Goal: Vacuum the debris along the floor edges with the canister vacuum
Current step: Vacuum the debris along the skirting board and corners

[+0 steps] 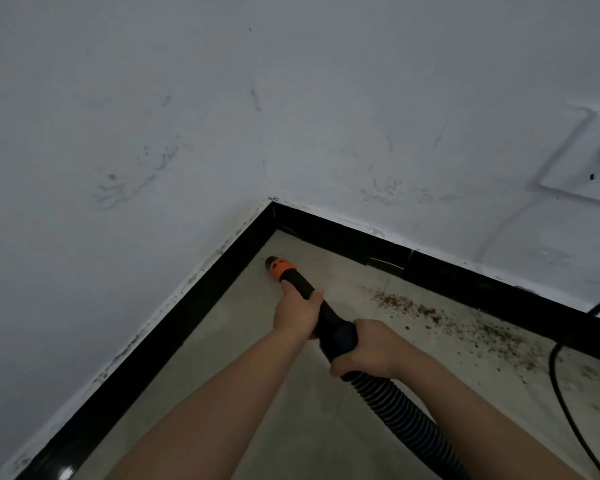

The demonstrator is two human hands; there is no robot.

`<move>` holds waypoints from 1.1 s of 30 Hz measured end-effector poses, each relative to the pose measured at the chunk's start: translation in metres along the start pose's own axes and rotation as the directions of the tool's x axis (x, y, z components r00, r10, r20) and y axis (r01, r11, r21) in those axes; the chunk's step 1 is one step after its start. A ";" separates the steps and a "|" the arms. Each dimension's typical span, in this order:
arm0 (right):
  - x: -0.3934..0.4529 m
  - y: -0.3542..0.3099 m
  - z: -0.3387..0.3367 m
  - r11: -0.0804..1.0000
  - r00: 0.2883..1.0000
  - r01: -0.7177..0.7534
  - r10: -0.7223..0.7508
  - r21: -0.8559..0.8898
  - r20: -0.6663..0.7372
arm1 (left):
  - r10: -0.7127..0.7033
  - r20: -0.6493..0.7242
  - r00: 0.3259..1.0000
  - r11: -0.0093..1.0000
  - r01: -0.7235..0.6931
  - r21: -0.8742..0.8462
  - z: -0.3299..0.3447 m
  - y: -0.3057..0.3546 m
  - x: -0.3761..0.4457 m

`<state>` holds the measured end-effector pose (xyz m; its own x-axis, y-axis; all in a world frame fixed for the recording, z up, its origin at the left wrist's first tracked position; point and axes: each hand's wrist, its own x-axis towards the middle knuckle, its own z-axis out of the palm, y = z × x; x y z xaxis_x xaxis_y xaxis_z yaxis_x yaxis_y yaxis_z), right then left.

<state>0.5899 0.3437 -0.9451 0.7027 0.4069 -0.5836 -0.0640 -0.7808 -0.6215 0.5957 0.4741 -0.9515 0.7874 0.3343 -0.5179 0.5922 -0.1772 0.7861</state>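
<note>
Two bare forearms reach forward from the bottom edge. The right hand (368,348) is curled around the black handle (338,336), where the ribbed, flexible hose (395,408) joins it. The left hand (297,311) grips the smooth black tube further forward. The orange nozzle tip (277,266) points into the corner, near the glossy black skirting board (174,317) (touching or not, I cannot tell). The floor (291,410) is grey and matt, with open room behind the nozzle. Brown crumbly debris (465,323) lies scattered along the right skirting. A thin black cable (558,386) curves over the floor. A white socket (589,161) sits on the scuffed white wall (153,98).
</note>
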 end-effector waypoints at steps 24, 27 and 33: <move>-0.082 0.029 0.003 0.982 0.983 -0.156 0.143 -0.107 -0.117 | 0.055 0.220 0.974 0.997 -0.042 -0.063 0.051 -0.014 -0.049; -0.094 0.040 -0.006 0.977 0.975 -0.198 0.189 -0.075 -0.114 | 0.035 0.251 0.967 0.998 -0.023 -0.052 0.068 -0.007 -0.058; -0.099 0.048 -0.009 0.966 0.956 -0.255 0.258 0.040 -0.136 | 0.023 0.281 0.959 0.999 -0.035 0.036 0.082 0.005 -0.061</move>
<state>0.5235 0.2622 -0.9123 0.7521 0.1227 -0.6475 -0.2696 -0.8393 -0.4722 0.5646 0.3766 -0.9441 0.8174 0.0565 -0.5733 0.5702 -0.2221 0.7910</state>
